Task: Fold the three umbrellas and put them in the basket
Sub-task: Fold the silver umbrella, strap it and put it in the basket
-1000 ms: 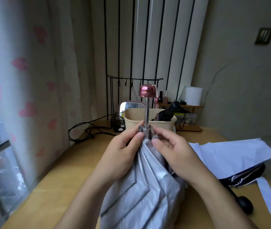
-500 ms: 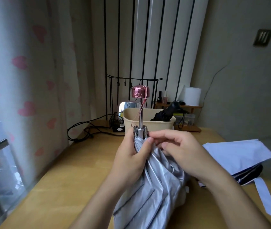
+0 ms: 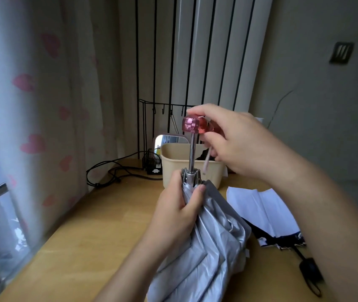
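I hold a silver-grey umbrella (image 3: 208,240) upright over the wooden table (image 3: 91,232). My left hand (image 3: 178,212) grips its gathered canopy just below the metal shaft. My right hand (image 3: 237,144) grips the pink handle (image 3: 192,125) at the top of the shaft, and a pink strap hangs beside it. Behind the shaft stands the beige basket (image 3: 173,166), with a dark folded umbrella partly hidden inside. A white-and-black umbrella (image 3: 265,214) lies unfolded on the table at the right, its black handle (image 3: 309,269) nearest me.
A small mirror (image 3: 167,140), a black wire rack (image 3: 152,131) and black cables (image 3: 112,171) sit behind and left of the basket. A heart-print curtain (image 3: 32,105) hangs along the left edge beside the window. A grey wall closes the right.
My right hand left the canopy top and rose to take hold of the pink handle. My left hand keeps its grip on the gathered canopy.
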